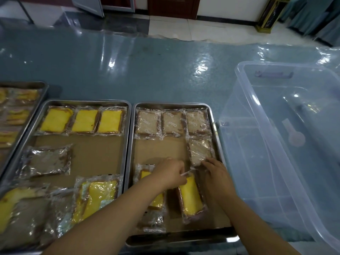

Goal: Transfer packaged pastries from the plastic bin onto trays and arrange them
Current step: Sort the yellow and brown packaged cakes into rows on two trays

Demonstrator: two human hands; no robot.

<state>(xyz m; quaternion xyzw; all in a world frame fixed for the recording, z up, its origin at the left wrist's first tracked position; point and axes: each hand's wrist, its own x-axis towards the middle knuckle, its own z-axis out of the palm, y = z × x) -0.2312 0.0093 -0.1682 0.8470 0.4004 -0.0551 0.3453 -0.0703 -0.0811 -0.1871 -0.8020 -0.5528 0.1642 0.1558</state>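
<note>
your left hand (pixel 170 174) pinches the clear wrapper at the top end of the yellow pastry packet (pixel 190 198), which lies tilted at lower centre-right of the frame on the right tray (pixel 171 104). your right hand (pixel 218 174) lies flat just beside it, fingers relaxed, tips touching the pale packet (pixel 199 150) above. pull by the seal rather than the cake, swing the packet square under the pale one while the flat hand steadies it; the plastic bin (pixel 257 144) at right looks emptied.
</note>
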